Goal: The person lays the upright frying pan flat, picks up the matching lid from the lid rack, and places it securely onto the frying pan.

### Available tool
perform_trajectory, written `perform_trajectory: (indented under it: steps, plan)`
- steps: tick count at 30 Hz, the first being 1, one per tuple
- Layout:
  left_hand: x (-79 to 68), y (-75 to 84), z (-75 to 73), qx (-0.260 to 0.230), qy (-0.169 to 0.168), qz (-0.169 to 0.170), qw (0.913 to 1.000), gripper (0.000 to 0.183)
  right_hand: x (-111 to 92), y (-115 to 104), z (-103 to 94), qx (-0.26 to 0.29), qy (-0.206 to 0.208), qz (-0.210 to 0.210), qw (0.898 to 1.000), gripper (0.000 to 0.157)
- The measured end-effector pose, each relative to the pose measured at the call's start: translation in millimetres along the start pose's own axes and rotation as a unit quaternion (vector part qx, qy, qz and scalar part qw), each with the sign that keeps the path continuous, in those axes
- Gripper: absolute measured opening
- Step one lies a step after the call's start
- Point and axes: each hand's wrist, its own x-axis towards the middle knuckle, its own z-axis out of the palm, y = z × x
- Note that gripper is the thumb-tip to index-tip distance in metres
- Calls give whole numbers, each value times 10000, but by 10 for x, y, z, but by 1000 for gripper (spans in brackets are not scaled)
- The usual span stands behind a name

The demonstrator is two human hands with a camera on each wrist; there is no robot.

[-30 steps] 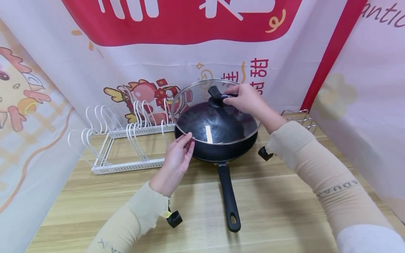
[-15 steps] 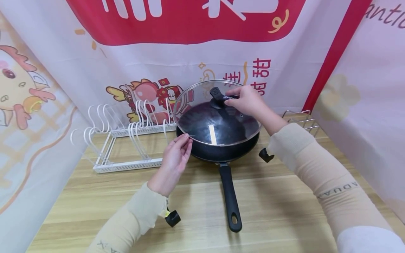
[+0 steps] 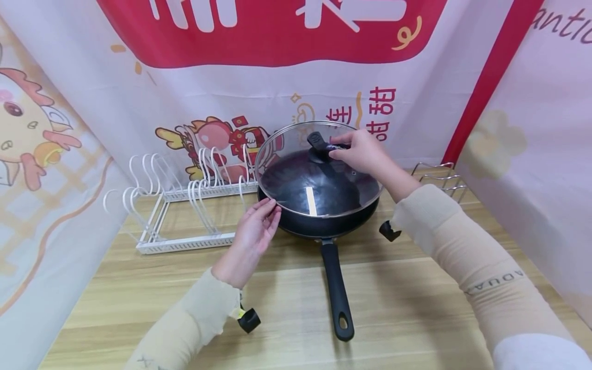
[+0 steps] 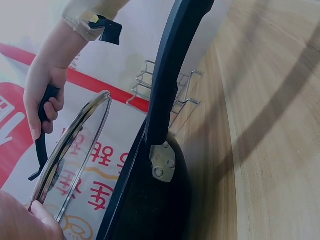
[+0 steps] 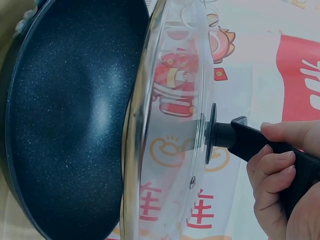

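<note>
A clear glass lid (image 3: 296,177) with a metal rim hovers over a black frying pan (image 3: 319,226), which stands on the wooden table. In the right wrist view there is a gap between the tilted lid (image 5: 175,125) and the speckled pan (image 5: 65,120). My right hand (image 3: 363,150) grips the black lid handle (image 3: 318,146). At the near left of the lid, my left hand (image 3: 254,231) pinches the rim between thumb and fingers. The pan's long handle (image 3: 337,293) points toward me, touched by neither hand.
A white wire rack (image 3: 185,244) with upright loops stands left of the pan, close to it. At the back right is a small metal wire rack (image 3: 441,177). Printed cloth walls (image 3: 222,82) enclose the table (image 3: 287,308) at the back and sides.
The lid has come down slightly toward the pan, with both hands still holding it. The pan shifts slightly right in the head view along with the background; the racks stay put.
</note>
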Motion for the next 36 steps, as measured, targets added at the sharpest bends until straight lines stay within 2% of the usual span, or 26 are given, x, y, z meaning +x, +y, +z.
perform_trajectory:
  steps: [7,13,18,24,36]
  plan:
    - [-10,41,6,57,-153,-69,9998,14,-34,-5,-3,-14,8,-10,10000,40]
    - [-18,23,-64,18,-109,-243,9996,14,-54,18,95,-121,-75,-13,9999,42]
    - [-29,1,-98,-129,-146,-225,9996,10,-50,52,164,-74,-128,-14,9999,42]
    - [-56,14,-100,-98,-108,-230,9996,10,-59,55,183,-27,-117,-181,9998,42]
    - [-55,4,-110,-351,-25,-337,9988,10,-67,87,200,-68,-158,-132,9998,41]
